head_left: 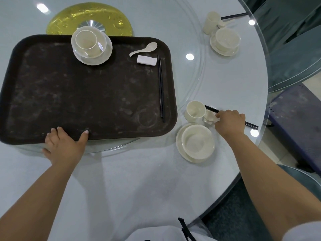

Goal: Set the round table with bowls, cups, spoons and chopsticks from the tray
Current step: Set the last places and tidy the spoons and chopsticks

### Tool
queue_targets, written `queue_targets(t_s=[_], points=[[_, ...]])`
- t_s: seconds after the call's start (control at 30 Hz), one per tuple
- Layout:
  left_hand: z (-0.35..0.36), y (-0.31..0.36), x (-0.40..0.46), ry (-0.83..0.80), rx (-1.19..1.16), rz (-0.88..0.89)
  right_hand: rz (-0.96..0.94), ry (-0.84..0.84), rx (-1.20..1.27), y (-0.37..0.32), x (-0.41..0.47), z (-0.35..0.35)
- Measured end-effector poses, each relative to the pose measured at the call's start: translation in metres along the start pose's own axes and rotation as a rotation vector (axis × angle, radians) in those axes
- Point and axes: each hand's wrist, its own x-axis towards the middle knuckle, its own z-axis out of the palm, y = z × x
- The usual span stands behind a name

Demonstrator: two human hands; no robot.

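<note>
Two bare hands worked at the edge of the round, pale glass-topped table [139, 180]. We saw the left hand [65, 145] grasp the near rim of the dark brown rectangular plastic tray [78, 94], thumb on the tray's upper face and fingers curled under its edge. The right hand [230, 121] lay curled over a pair of black chopsticks [251, 125] beside a small cream spoon rest [209, 117]; we could not tell whether the fingers pinched the chopsticks or the rest. Just left of that hand stood a cream plastic cup [194, 110], and nearer us a cream bowl on its saucer [196, 142].

On the tray, a second pair of black chopsticks [161, 87] lay along the right side, with a white rectangular rest [146, 60] and a cream soup spoon [144, 49] near its far end. At the far rim a cream cup nested in a bowl on a saucer [91, 46].

Beyond, we noted a yellow glass disc [90, 18] and a finished place setting [224, 40] far right.
</note>
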Motion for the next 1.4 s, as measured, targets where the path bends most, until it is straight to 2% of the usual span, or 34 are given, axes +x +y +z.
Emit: queue_targets(t_s=[1.4], points=[[0.0022, -0.0024, 0.0016, 0.02, 0.002, 0.0, -0.011, 0.021, 0.054, -0.0009, -0.0033, 0.003]])
